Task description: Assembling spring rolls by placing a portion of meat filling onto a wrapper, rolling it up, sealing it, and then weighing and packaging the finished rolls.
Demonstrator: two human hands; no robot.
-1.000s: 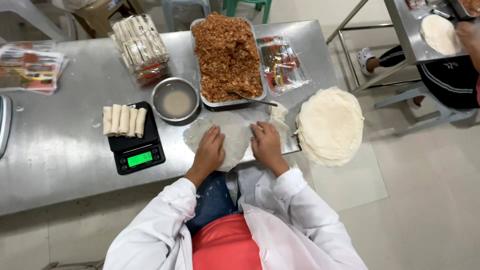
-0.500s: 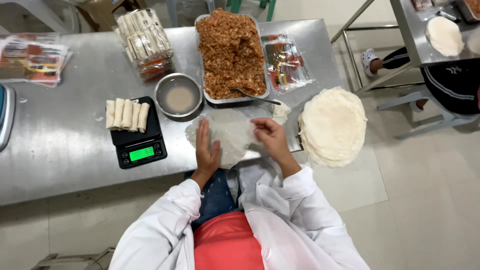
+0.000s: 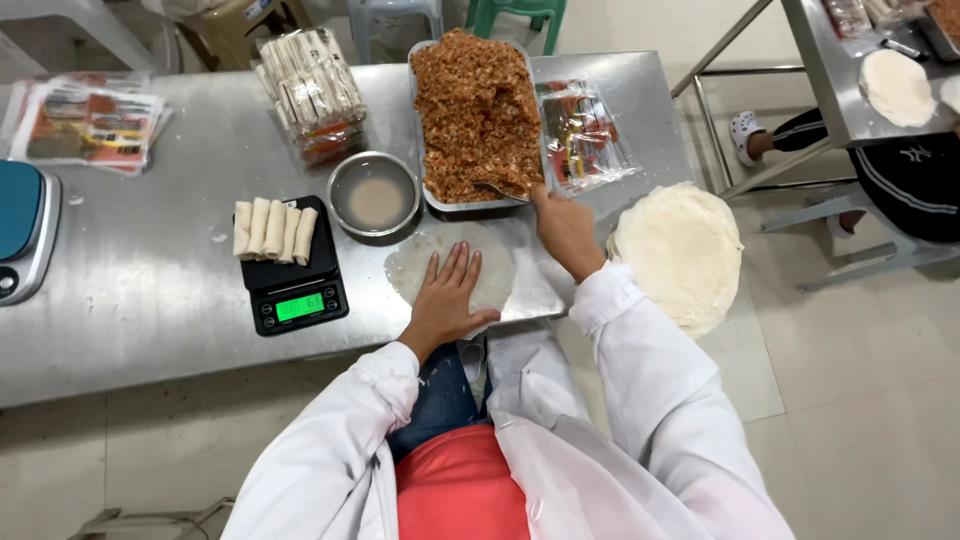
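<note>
Steel table (image 3: pixel 150 290), largest. Tray (image 3: pixel 417 120) of reddish filling (image 3: pixel 475 110), long axis running away from the person. Wrapper stack (image 3: pixel 675 250) at the table's right edge. Round wrapper (image 3: pixel 415 270) flat near the front edge, no long axis. Left hand (image 3: pixel 447 300) open, palm flat on it, fingers pointing away. Right hand (image 3: pixel 565 228) closed on a spoon (image 3: pixel 497 189), bowl pointing left into the filling. Scale (image 3: pixel 292 285) bearing four rolls (image 3: pixel 273 230). Bowl (image 3: pixel 374 196).
</note>
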